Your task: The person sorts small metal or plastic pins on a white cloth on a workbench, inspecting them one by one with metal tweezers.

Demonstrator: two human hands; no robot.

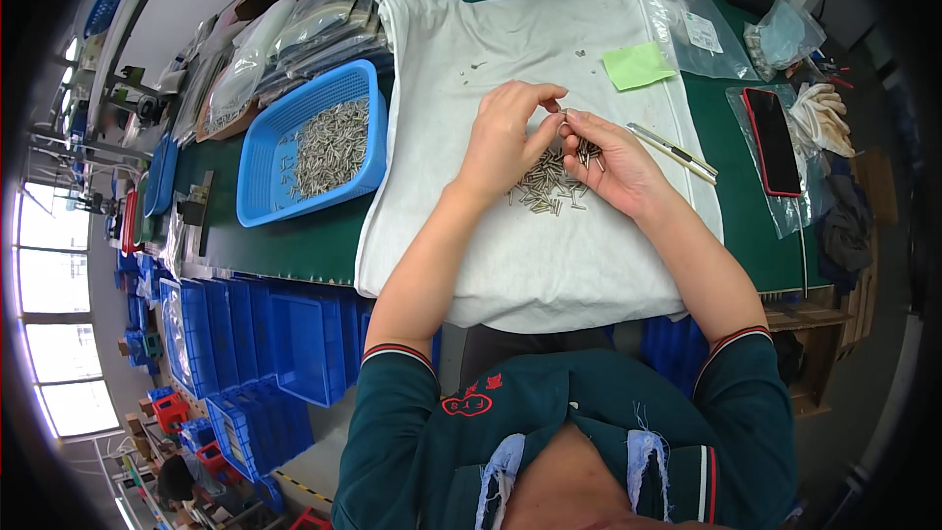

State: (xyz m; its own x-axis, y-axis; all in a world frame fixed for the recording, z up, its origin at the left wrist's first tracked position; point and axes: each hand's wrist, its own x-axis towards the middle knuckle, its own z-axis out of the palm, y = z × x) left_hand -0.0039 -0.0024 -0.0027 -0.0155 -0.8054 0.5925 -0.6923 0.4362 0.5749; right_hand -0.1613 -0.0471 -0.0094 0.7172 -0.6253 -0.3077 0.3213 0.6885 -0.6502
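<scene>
Over a white cloth (451,255), my two hands meet with their fingertips almost together. My left hand (505,137) has thumb and forefinger curled in a pinch at a small metal pin (562,115), partly hidden by the fingers. My right hand (618,165), palm turned up, pinches at the same spot and cradles several metal pins (588,152) in its curled fingers. Beneath the hands lies a loose pile of small metal pins (543,191). To the left, a blue plastic basket (257,177) holds many more such pins.
A green paper slip (638,66) and pen-like tools (677,152) lie on the cloth's right side. Beyond them are a red-edged phone (771,142), white gloves (822,118) and plastic bags (692,29). Bagged stacks (329,15) line the back left; blue crates (309,348) stand below the table.
</scene>
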